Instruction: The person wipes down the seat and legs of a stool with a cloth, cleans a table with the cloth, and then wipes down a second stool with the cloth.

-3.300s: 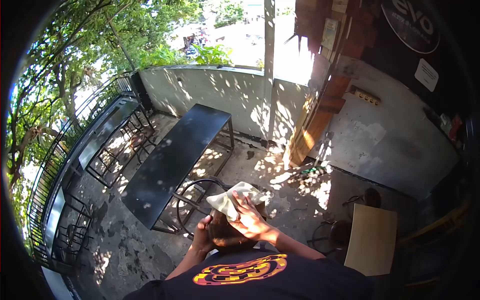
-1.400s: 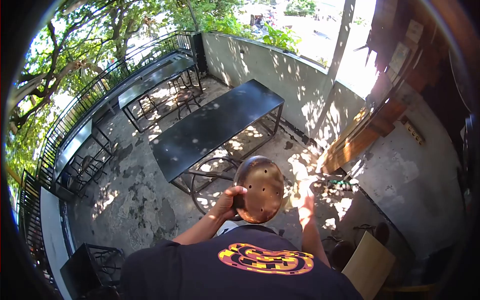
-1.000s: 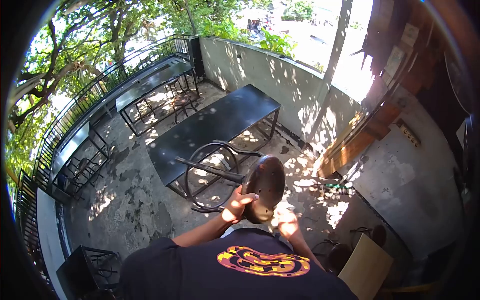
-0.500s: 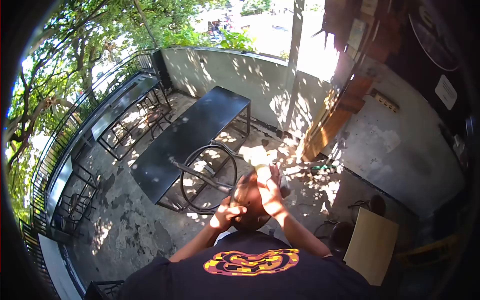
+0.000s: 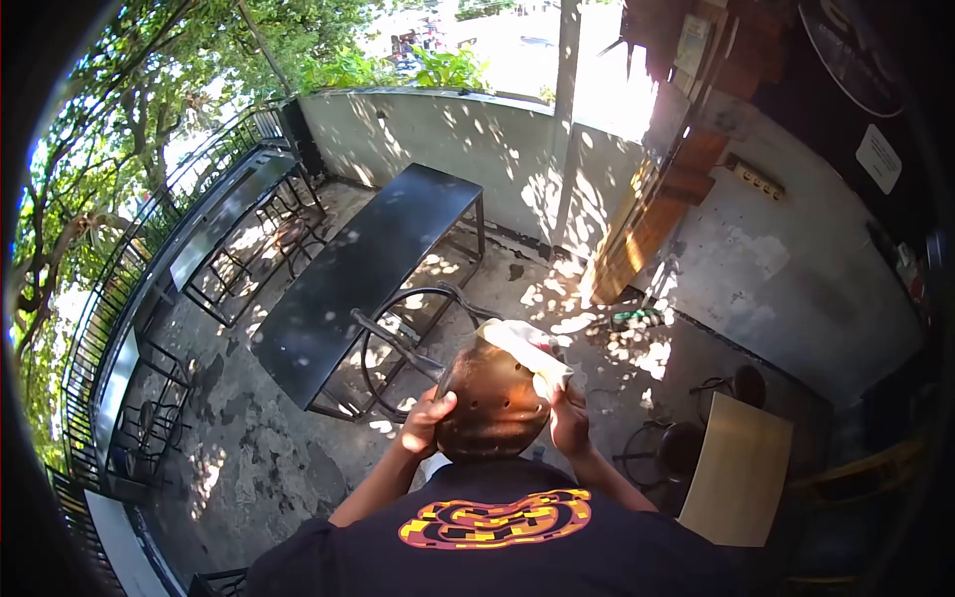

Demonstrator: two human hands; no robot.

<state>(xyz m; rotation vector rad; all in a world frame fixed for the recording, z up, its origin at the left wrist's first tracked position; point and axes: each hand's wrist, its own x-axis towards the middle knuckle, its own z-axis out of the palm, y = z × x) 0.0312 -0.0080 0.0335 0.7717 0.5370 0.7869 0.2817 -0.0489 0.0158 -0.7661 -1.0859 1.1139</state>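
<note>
A stool with a round brown seat (image 5: pixel 492 403) and dark metal legs is tilted up close to my chest, its seat facing me. Small holes show in the seat. My left hand (image 5: pixel 428 422) grips the seat's left edge, thumb on top. At the right edge, my right hand (image 5: pixel 567 413) is closed on a pale cloth (image 5: pixel 517 343), which lies over the far rim of the seat. The stool's ring and legs (image 5: pixel 373 353) point away toward the black table.
A long black table (image 5: pixel 368 269) stands ahead. More tables and stools line the railing (image 5: pixel 104 328) at left. A low wall (image 5: pixel 428 139) runs behind. At right are a wooden table (image 5: pixel 738 473), dark round stools (image 5: pixel 680 450) and a wooden post (image 5: pixel 637 239).
Earlier my right hand was away from the seat at right; it is now at the seat's right edge with the cloth. The seat has turned, and the view has swung right.
</note>
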